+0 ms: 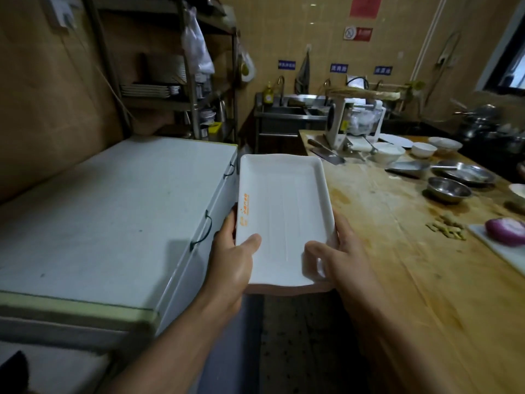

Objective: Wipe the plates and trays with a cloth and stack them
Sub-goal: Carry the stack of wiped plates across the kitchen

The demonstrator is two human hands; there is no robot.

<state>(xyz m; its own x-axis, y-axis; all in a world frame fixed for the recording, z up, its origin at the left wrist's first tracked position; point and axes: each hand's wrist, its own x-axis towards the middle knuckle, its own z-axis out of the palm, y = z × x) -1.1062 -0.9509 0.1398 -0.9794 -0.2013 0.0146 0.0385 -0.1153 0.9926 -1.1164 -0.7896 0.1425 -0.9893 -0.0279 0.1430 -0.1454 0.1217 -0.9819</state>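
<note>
I hold a white rectangular tray (284, 211) in the air over the gap between a chest freezer and a wooden table. It has an orange print on its left rim. Beneath its near edge the rim of at least one more tray shows. My left hand (231, 260) grips the near left corner, thumb on the inside. My right hand (338, 257) grips the near right corner, thumb also on top. No cloth is in view.
A white chest freezer (113, 211) stands on the left. The wooden table (397, 237) on the right carries metal bowls (447, 190), white bowls (423, 150), a cleaver (326, 153), a machine (352, 123) and a halved onion (505, 231). A rack with stacked trays (147, 91) and sinks (289, 110) lie behind.
</note>
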